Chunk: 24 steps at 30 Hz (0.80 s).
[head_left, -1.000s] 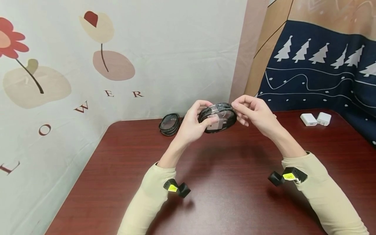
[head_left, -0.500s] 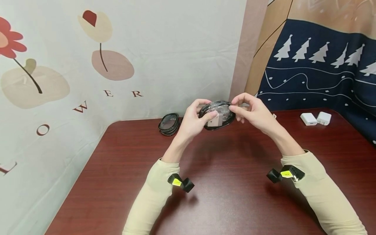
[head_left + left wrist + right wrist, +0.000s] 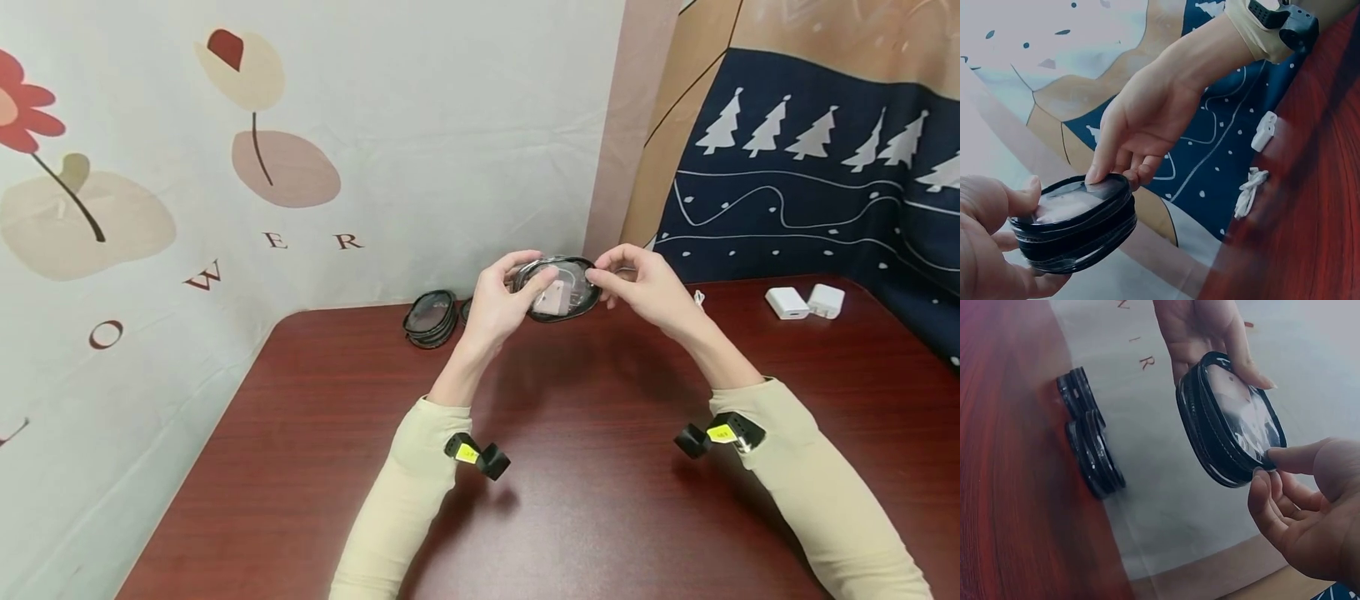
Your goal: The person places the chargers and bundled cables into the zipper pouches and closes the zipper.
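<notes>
Head view: from where I stand, two hands at work over a dark red table (image 3: pixel 585 508). Clear pouch (image 3: pixel 579 285) with black trim held up in the air near the table's far edge, clear face turned toward the head camera. Pale boxy thing (image 3: pixel 553 300) inside, cannot tell what. Left hand (image 3: pixel 497 302) grips the left end, thumb on the clear face. Right hand (image 3: pixel 651 287) pinches the opposite rim between thumb and fingers. Second pouch (image 3: pixel 431 318) rests by the far edge, toward the far left corner; third pouch (image 3: pixel 1094 456) close beside it, mostly hidden behind the left hand in the head view, plainer from the right wrist. Two white chargers (image 3: pixel 787 303) near the far right corner, side by side. White cable (image 3: pixel 1249 195) by the far edge, between chargers and right hand
</notes>
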Available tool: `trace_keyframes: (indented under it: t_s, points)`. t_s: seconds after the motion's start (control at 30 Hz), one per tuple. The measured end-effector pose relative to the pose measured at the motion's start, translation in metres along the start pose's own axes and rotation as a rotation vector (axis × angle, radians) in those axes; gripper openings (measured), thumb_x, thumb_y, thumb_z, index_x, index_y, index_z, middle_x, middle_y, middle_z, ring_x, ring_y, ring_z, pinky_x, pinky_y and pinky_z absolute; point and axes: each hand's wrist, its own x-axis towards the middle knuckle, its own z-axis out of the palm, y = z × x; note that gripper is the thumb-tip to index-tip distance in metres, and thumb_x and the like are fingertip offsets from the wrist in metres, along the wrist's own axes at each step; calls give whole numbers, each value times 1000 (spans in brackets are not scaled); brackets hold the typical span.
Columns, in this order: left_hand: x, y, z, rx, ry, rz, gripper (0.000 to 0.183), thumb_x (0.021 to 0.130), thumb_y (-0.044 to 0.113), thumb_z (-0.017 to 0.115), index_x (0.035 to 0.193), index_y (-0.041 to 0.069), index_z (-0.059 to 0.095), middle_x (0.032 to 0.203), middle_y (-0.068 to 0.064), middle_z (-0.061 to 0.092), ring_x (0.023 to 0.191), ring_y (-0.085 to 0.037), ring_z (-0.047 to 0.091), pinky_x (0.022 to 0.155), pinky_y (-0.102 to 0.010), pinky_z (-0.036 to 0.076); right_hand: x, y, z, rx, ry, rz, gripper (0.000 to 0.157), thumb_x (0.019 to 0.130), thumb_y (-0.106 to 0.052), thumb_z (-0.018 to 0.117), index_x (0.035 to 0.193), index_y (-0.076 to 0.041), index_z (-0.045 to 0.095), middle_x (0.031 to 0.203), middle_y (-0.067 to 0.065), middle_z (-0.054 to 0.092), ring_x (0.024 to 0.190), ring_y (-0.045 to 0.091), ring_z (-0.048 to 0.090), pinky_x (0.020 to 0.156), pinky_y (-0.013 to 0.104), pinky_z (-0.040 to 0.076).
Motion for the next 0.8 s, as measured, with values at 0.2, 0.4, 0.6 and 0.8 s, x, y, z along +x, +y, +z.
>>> trace_keyframes:
  t_s: [0.2,0.4,0.6,0.8]
  points:
    - [4,-4,-3,21,3,-80,41,92,8,73,130,-1,61,120,-18,64,103,-28,65,83,-28,49,5,9,-1,-21,42,36,24,98,-11,66,108,10,60,78,5,62,62,11,59,61,22,53]
    - [6,-10,-6,96,15,-100,34,91,8,74,121,-2,62,117,-18,66,105,-31,67,88,-35,52,9,15,-1,-55,65,54,25,98,-12,66,108,11,60,78,8,62,59,10,59,57,22,52]
    - [8,-20,-5,292,94,-70,24,88,15,79,105,0,69,103,-13,73,94,-24,72,81,-32,55,16,24,3,-74,56,85,25,99,-14,65,108,9,58,68,14,63,53,11,60,52,23,52]
    - [11,-32,-4,370,123,-54,23,88,20,80,99,2,72,90,-10,74,81,-25,74,69,-27,55,23,33,7,-88,57,113,26,100,-15,64,109,8,57,69,15,61,51,10,58,50,22,51]
